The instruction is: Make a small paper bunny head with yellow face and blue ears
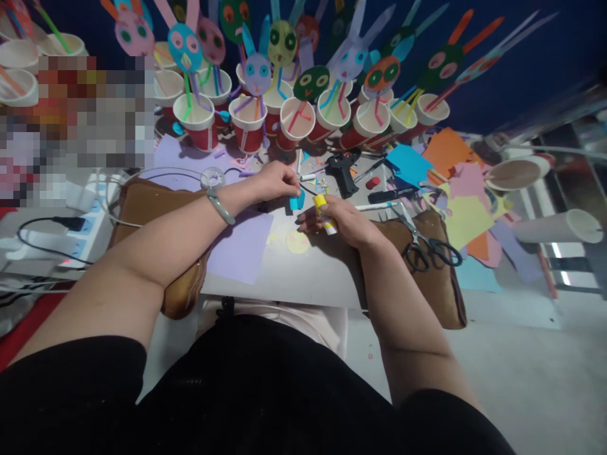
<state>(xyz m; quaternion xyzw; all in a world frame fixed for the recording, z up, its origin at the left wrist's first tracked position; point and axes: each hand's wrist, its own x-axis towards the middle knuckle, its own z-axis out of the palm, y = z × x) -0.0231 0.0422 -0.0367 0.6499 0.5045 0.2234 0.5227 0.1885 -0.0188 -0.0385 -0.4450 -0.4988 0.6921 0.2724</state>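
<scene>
Pale table [303,281]: purple sheet [241,253], yellow disc [297,242], glue gun [344,175], red cups [203,138].

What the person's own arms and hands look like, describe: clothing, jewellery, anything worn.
Short black sleeves end above the elbows, leaving both forearms uncovered. A smooth, rounded, grey-green bangle circles the left wrist; the right wrist shows nothing worn. The left hand and right hand are ungloved.

Cups [249,138] with paper figures [258,74] are ranged along the rear of the bench [303,284], a glue gun [345,175] before them (right of centre). A paper disc [298,242] is laid between the cushions [147,208]; on the right cushion [441,284], scissors [416,237] are rested.
</scene>
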